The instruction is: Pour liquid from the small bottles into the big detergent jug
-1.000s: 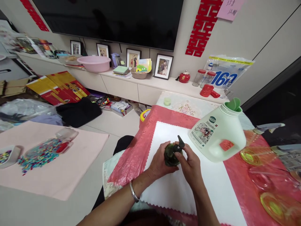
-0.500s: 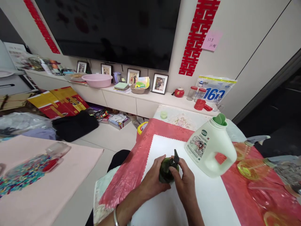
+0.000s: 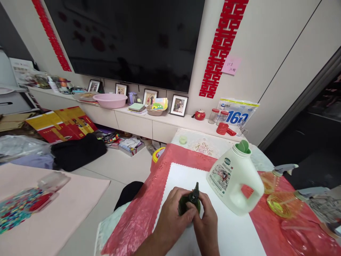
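Note:
A dark green pump bottle [image 3: 183, 205] is between my two hands, over the white sheet on the table. My left hand [image 3: 173, 213] wraps round its left side, thumb across the front. Gripping the right side near the black pump head [image 3: 195, 192], my right hand [image 3: 206, 215] has its fingers behind the collar. The bottle's lower part is hidden by my hands. To the right stands a large pale green detergent jug [image 3: 236, 177] with its mouth uncapped and a green spout inside.
Clear spray bottles [image 3: 283, 202] with yellow liquid are on the red cloth [image 3: 266, 224] at the right. A small pale green cup [image 3: 183, 139] stands at the table's far end. Colourful small pieces [image 3: 20, 209] lie on a pink-covered table to the left.
My left hand has closed further round the bottle, its thumb now at the front near the right thumb. The pump nozzle has turned. The view has tilted slightly upward.

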`<state>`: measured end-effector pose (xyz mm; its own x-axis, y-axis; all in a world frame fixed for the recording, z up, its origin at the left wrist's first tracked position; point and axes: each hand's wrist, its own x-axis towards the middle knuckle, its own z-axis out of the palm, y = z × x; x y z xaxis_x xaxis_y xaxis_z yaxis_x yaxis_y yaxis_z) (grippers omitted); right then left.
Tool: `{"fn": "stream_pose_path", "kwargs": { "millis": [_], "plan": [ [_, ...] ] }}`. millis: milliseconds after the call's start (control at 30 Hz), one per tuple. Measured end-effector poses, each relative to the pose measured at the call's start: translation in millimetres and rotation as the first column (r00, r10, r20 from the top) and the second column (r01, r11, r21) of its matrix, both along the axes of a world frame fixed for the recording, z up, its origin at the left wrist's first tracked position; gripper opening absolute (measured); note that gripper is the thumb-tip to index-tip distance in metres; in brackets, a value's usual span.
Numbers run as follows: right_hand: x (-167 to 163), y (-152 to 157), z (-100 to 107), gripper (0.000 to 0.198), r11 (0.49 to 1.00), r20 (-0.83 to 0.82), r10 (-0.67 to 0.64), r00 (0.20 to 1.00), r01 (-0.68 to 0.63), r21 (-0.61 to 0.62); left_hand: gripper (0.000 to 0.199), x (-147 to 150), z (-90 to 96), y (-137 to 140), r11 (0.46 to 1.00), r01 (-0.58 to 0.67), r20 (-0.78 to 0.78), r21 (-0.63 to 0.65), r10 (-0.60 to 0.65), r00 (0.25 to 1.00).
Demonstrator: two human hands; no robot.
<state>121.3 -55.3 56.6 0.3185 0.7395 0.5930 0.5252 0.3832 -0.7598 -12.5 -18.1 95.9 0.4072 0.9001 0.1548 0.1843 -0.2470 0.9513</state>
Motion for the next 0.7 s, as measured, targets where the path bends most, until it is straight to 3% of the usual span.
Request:
{"fn": "stream_pose_path", "kwargs": {
  "millis": [267,600,700],
  "plan": [
    [-6,4,-10,0.02,0.991,0.012,-0.099,0.995,0.098,0.089,0.019,23,18.9,2,0.982,-0.183,-0.253,-0.039,0.168,0.953],
    [-20,1,-35,0.038,0.99,-0.287,-0.108,0.952,0.076,-0.121,0.008,21,16.6,2,0.991,-0.129,-0.305,0.041,0.135,0.943],
    [-25,4,-42,0.049,0.984,-0.269,-0.154,0.951,0.124,-0.126,0.009,20,13.9,0,0.99,-0.126,-0.293,0.067,0.14,0.946]
  ]
}}
